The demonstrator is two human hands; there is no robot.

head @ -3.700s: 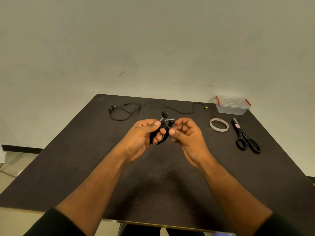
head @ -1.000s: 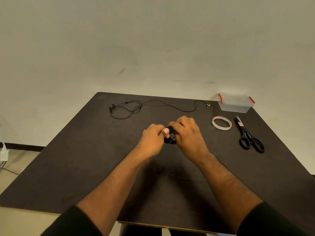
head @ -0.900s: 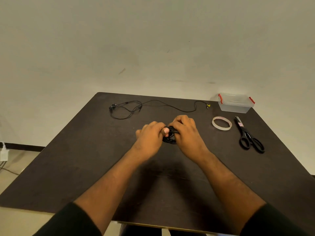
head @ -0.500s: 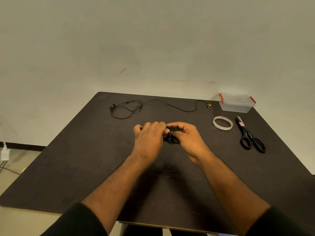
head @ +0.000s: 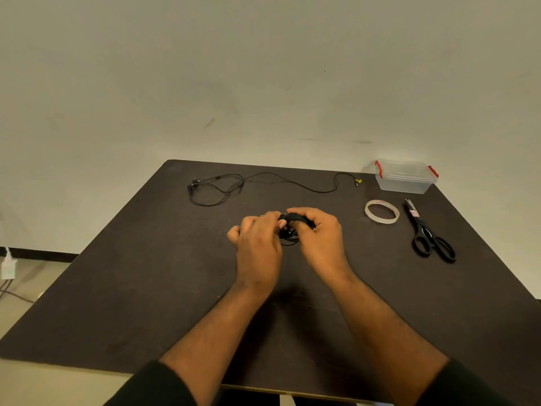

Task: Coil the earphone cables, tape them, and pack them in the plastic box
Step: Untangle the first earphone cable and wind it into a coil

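A coiled black earphone cable [head: 290,227] is pinched between my two hands low over the middle of the dark table [head: 146,288]. My right hand [head: 317,238] wraps its fingers over the top of the coil. My left hand [head: 257,244] grips the coil's left side, and most of the coil is hidden by both hands. A second black earphone [head: 234,186] lies loose and uncoiled along the far edge. The clear plastic box [head: 405,176] with red clips stands shut at the far right corner. A roll of tape [head: 382,211] lies flat in front of it.
Black scissors [head: 429,235] lie to the right of the tape roll, handles toward me. A white wall rises behind the table. A white plug and cords [head: 7,268] sit on the floor at the left.
The coil has come down from in front of me to just above the table. In the last second my hands shifted their grip, the right fingers curling over the coil's top.
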